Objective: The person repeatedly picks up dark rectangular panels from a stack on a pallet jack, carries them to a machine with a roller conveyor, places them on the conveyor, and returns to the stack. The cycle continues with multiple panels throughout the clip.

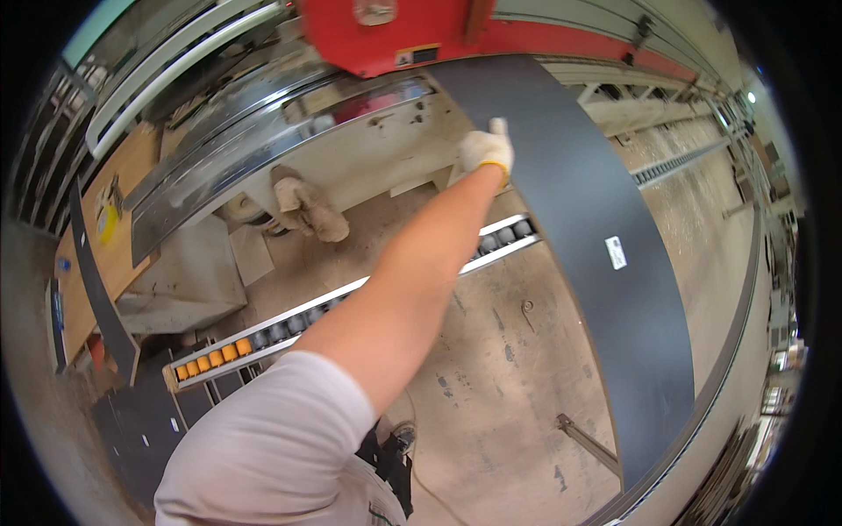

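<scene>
My left hand (484,150), in a white glove with a yellow cuff, reaches far out to the left edge of a long dark grey panel (579,184). Its thumb is stretched over the panel's top face, while the other fingers look curled at the edge and are partly hidden. The panel runs from beneath a red machine housing (395,35) toward the lower right, and a small white label (616,252) sits on it. My right hand is out of the picture.
Below my arm a roller rail (289,326) with black and orange rollers crosses the floor. Another rail (680,165) lies beyond the panel. A metal machine bed (289,123) and a wooden table (132,188) with a yellow tape roll (108,223) stand left. Dark panels (140,421) are stacked lower left.
</scene>
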`<control>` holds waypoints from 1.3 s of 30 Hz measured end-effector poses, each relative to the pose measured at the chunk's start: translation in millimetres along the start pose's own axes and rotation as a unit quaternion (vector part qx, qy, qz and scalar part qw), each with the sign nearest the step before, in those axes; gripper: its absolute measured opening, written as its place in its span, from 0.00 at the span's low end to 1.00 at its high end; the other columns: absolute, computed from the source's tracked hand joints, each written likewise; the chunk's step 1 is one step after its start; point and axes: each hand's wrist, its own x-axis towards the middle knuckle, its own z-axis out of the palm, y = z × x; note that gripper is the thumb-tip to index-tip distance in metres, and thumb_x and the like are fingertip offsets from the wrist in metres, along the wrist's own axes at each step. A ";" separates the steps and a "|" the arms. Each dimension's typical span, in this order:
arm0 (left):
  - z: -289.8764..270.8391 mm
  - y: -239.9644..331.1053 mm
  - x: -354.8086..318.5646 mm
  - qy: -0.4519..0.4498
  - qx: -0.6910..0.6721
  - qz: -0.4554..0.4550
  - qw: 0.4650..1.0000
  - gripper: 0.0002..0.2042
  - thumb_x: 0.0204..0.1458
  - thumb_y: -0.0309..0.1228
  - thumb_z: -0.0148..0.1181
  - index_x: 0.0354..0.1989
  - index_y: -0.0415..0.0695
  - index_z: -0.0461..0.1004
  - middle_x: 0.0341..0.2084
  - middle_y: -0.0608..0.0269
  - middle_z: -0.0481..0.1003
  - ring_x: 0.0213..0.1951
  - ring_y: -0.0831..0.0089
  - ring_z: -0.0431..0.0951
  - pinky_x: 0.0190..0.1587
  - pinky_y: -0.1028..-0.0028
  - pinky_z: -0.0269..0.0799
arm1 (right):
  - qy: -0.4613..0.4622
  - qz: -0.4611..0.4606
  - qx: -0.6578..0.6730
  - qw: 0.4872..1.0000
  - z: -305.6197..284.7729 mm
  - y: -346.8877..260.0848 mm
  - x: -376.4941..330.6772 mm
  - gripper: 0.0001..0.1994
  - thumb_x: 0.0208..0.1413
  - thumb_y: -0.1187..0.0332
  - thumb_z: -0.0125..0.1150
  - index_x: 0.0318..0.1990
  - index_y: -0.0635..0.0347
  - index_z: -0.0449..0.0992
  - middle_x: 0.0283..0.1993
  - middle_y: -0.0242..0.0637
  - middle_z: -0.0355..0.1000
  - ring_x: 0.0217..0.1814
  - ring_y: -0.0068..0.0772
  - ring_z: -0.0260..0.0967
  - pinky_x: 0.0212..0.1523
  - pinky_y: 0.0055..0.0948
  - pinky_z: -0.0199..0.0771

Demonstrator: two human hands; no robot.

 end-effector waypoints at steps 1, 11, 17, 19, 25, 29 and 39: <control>-0.8 3.9 3.5 -0.041 0.018 0.020 0.999 0.36 0.65 0.61 0.58 0.46 0.31 0.85 0.46 0.35 0.85 0.51 0.44 0.87 0.55 0.52 0.82 | -0.060 0.021 0.000 0.998 9.1 -14.3 -30.1 0.22 0.76 0.56 0.56 0.63 0.68 0.71 0.46 0.47 0.75 0.34 0.37 0.70 0.29 0.37 0.77; -340.3 -158.2 -35.2 -0.246 0.031 0.124 0.961 0.29 0.65 0.56 0.63 0.32 0.37 0.84 0.26 0.55 0.83 0.30 0.68 0.84 0.42 0.64 0.79 | -0.576 -0.284 -0.044 0.765 191.9 -268.5 -271.4 0.19 0.66 0.57 0.65 0.50 0.69 0.80 0.29 0.45 0.81 0.31 0.41 0.80 0.34 0.40 0.79; -656.9 -337.1 -197.1 0.240 -0.056 -0.055 0.967 0.23 0.65 0.48 0.67 0.30 0.37 0.82 0.25 0.59 0.81 0.25 0.72 0.79 0.31 0.68 0.73 | -0.587 -0.460 -0.078 0.661 186.5 -316.4 -347.7 0.21 0.67 0.54 0.63 0.46 0.70 0.79 0.31 0.52 0.81 0.35 0.57 0.83 0.39 0.48 0.80; -706.8 -398.4 -273.9 0.323 -0.083 -0.132 0.933 0.22 0.65 0.48 0.67 0.32 0.37 0.82 0.25 0.61 0.80 0.24 0.72 0.79 0.30 0.70 0.74 | -0.575 -0.461 -0.081 0.672 185.7 -307.3 -355.3 0.20 0.68 0.55 0.63 0.48 0.68 0.79 0.32 0.51 0.81 0.36 0.55 0.83 0.41 0.48 0.80; -645.3 -583.0 -522.0 0.381 -0.089 -0.343 0.854 0.24 0.62 0.51 0.64 0.27 0.40 0.86 0.22 0.56 0.84 0.28 0.64 0.88 0.40 0.63 0.81 | -0.684 -0.578 -0.238 0.376 188.9 -219.6 -373.7 0.20 0.68 0.54 0.63 0.53 0.65 0.80 0.34 0.57 0.81 0.40 0.60 0.83 0.42 0.50 0.80; -556.1 -686.9 -638.8 0.318 -0.224 -0.522 0.759 0.20 0.63 0.43 0.68 0.29 0.35 0.83 0.24 0.54 0.83 0.24 0.64 0.82 0.32 0.58 0.77 | -0.668 -0.672 -0.281 0.150 188.9 -137.6 -416.2 0.20 0.68 0.55 0.66 0.47 0.69 0.80 0.29 0.52 0.82 0.33 0.52 0.83 0.36 0.47 0.79; -510.1 -744.2 -764.0 0.272 -0.175 -0.664 0.674 0.27 0.63 0.53 0.62 0.38 0.34 0.86 0.32 0.47 0.88 0.41 0.56 0.89 0.50 0.58 0.81 | -0.740 -0.605 -0.290 0.041 179.7 -52.3 -569.0 0.19 0.72 0.56 0.61 0.49 0.69 0.78 0.35 0.53 0.81 0.31 0.52 0.81 0.34 0.49 0.77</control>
